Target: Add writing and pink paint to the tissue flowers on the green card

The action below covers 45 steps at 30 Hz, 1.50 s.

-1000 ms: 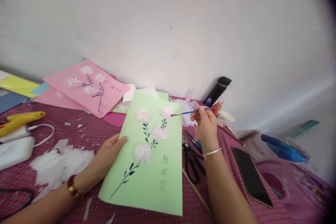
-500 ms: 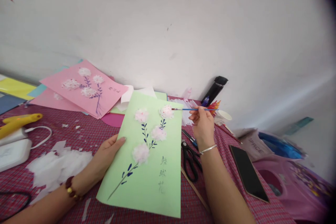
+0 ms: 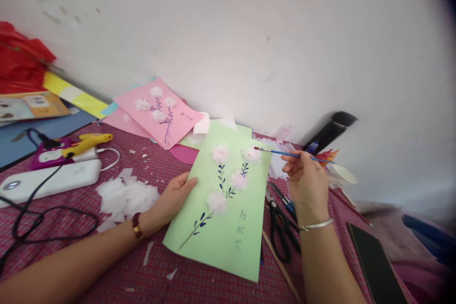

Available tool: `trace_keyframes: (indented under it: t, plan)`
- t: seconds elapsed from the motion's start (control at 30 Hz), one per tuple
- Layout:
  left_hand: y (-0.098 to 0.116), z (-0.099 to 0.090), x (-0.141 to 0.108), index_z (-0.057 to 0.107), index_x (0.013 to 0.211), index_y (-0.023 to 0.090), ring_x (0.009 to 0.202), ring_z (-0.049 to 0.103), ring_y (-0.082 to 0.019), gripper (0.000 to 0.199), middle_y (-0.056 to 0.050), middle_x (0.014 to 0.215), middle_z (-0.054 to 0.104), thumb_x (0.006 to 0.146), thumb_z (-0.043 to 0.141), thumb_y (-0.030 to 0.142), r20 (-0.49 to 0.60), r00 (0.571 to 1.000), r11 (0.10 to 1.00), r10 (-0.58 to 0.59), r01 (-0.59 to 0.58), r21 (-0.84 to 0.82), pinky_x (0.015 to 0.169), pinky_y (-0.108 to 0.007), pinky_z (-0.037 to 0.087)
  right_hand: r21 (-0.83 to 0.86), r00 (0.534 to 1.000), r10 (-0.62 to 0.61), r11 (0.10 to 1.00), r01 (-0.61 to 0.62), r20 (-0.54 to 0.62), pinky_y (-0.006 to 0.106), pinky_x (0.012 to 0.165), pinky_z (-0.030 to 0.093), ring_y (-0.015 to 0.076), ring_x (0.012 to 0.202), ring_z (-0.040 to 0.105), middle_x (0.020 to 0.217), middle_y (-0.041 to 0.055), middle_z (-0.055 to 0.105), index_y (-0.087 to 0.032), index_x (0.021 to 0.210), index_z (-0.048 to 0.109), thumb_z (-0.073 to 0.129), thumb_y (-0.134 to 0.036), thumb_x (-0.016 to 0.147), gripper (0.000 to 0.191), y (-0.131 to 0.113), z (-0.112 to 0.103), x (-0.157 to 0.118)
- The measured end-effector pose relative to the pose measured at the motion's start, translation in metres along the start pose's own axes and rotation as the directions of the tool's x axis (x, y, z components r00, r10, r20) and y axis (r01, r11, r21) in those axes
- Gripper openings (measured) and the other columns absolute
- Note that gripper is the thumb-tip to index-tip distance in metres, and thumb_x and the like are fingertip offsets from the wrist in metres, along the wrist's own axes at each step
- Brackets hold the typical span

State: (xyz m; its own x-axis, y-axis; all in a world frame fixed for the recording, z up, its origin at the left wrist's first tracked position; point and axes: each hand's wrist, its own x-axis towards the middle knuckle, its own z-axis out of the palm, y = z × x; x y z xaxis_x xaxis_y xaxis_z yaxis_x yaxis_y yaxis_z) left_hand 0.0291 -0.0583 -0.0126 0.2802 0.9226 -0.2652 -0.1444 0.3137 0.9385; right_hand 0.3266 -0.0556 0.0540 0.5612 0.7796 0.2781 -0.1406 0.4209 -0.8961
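My left hand (image 3: 178,194) grips the left edge of a green sheet of paper (image 3: 228,247), thumb on top, and holds it tilted up from the table. Fluffy white-pink paper flowers (image 3: 216,201) sit on painted stems with dark leaves, beside handwritten characters at lower right. Between the fingers of my right hand (image 3: 306,171) is a thin blue paintbrush (image 3: 278,152). Its dark-red tip points left, at the upper right flower (image 3: 251,154); whether it touches the petals I cannot tell.
Black scissors (image 3: 280,232) lie right of the sheet, near a phone (image 3: 374,261). Left are torn white tissue (image 3: 124,194), a yellow glue gun (image 3: 89,142), a white power bank (image 3: 64,180) and a black cable (image 3: 53,218). Behind lies a pink flower sheet (image 3: 160,118); a black tube (image 3: 329,130) leans at the wall.
The view has turned left, so everything appears further right. The brush now slants, its handle end lower than its tip, and stays by the upper right flower. The left hand keeps its hold.
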Motion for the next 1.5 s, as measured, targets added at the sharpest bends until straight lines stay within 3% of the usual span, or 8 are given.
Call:
trace_keyframes:
  t: [0.17, 0.27, 0.43, 0.63, 0.77, 0.9, 1.07, 1.5]
  plan:
    - [0.005, 0.003, -0.004, 0.062, 0.105, 0.016, 0.053, 0.058, -0.013, 0.037, -0.003, 0.074, 0.070, 0.080, 0.064, 0.044, -0.005, 1.000, 0.999, 0.004, -0.004, 0.043, 0.048, -0.023, 0.046, -0.077, 0.968, 0.070, 0.996, -0.053, 0.240, 0.024, 0.054, 0.046, 0.0117, 0.053, 0.057, 0.074, 0.0070, 0.072, -0.016, 0.083, 0.069, 0.063, -0.043, 0.087, 0.028, 0.001, 0.026, -0.027]
    - [0.005, 0.003, -0.004, 0.062, 0.103, 0.015, 0.053, 0.058, -0.013, 0.039, -0.003, 0.074, 0.070, 0.080, 0.063, 0.046, 0.018, 1.000, 0.999, 0.005, -0.005, 0.040, 0.049, -0.023, 0.046, -0.144, 0.953, 0.081, 0.989, -0.040, 0.292, 0.026, 0.057, 0.046, 0.0128, 0.055, 0.058, 0.073, 0.0049, 0.070, -0.018, 0.082, 0.069, 0.061, -0.045, 0.088, 0.029, 0.008, 0.036, -0.037]
    - [0.003, 0.001, -0.003, 0.062, 0.103, 0.016, 0.054, 0.059, -0.013, 0.038, -0.004, 0.078, 0.071, 0.080, 0.064, 0.045, 0.068, 0.997, 1.000, -0.025, 0.024, 0.019, 0.050, -0.023, 0.046, -0.193, 0.955, 0.096, 0.980, -0.042, 0.280, 0.027, 0.059, 0.047, 0.0134, 0.056, 0.058, 0.072, 0.0029, 0.069, -0.019, 0.083, 0.068, 0.063, -0.046, 0.087, 0.028, 0.014, 0.036, -0.036]
    - [0.005, 0.003, -0.007, 0.065, 0.103, 0.016, 0.054, 0.060, -0.014, 0.034, -0.005, 0.078, 0.072, 0.081, 0.065, 0.042, 0.081, 0.996, 0.999, -0.033, 0.032, 0.011, 0.051, -0.023, 0.047, -0.046, 0.987, -0.004, 0.999, 0.011, 0.163, 0.024, 0.056, 0.045, 0.0101, 0.052, 0.055, 0.074, 0.0029, 0.071, -0.019, 0.083, 0.068, 0.065, -0.043, 0.085, 0.024, 0.007, 0.038, -0.033]
    - [0.003, 0.003, -0.008, 0.064, 0.106, 0.017, 0.055, 0.062, -0.016, 0.036, -0.005, 0.078, 0.072, 0.081, 0.064, 0.043, 0.058, 0.998, 0.999, -0.006, 0.004, 0.034, 0.051, -0.026, 0.050, -0.148, 0.988, 0.043, 0.989, -0.021, 0.148, 0.023, 0.050, 0.040, 0.0090, 0.048, 0.053, 0.077, 0.0066, 0.073, -0.016, 0.084, 0.070, 0.066, -0.046, 0.083, 0.030, 0.008, 0.039, -0.033]
    - [0.001, 0.002, -0.007, 0.063, 0.105, 0.016, 0.055, 0.062, -0.016, 0.038, -0.005, 0.079, 0.072, 0.081, 0.064, 0.045, 0.061, 0.998, 0.998, -0.002, -0.002, 0.055, 0.051, -0.025, 0.050, -0.066, 0.992, 0.035, 0.997, -0.027, 0.118, 0.021, 0.047, 0.039, 0.0087, 0.047, 0.052, 0.076, 0.0063, 0.073, -0.017, 0.083, 0.070, 0.068, -0.047, 0.081, 0.030, 0.008, 0.038, -0.033]
    - [0.003, 0.003, -0.008, 0.063, 0.102, 0.017, 0.055, 0.062, -0.016, 0.035, -0.004, 0.076, 0.071, 0.081, 0.064, 0.044, 0.060, 0.998, 0.999, -0.002, -0.001, 0.051, 0.051, -0.025, 0.049, -0.088, 0.974, 0.135, 0.989, -0.120, 0.184, 0.020, 0.045, 0.038, 0.0089, 0.047, 0.053, 0.073, 0.0066, 0.072, -0.016, 0.083, 0.069, 0.071, -0.047, 0.078, 0.032, 0.008, 0.040, -0.035]
    - [0.009, 0.006, -0.009, 0.065, 0.101, 0.015, 0.054, 0.061, -0.014, 0.032, -0.005, 0.080, 0.073, 0.080, 0.065, 0.039, 0.054, 0.998, 1.000, -0.023, 0.024, -0.016, 0.051, -0.024, 0.048, -0.111, 0.951, 0.129, 0.989, -0.102, 0.281, 0.023, 0.050, 0.041, 0.0114, 0.053, 0.057, 0.075, 0.0047, 0.070, -0.018, 0.083, 0.066, 0.065, -0.033, 0.081, 0.015, 0.005, 0.037, -0.036]
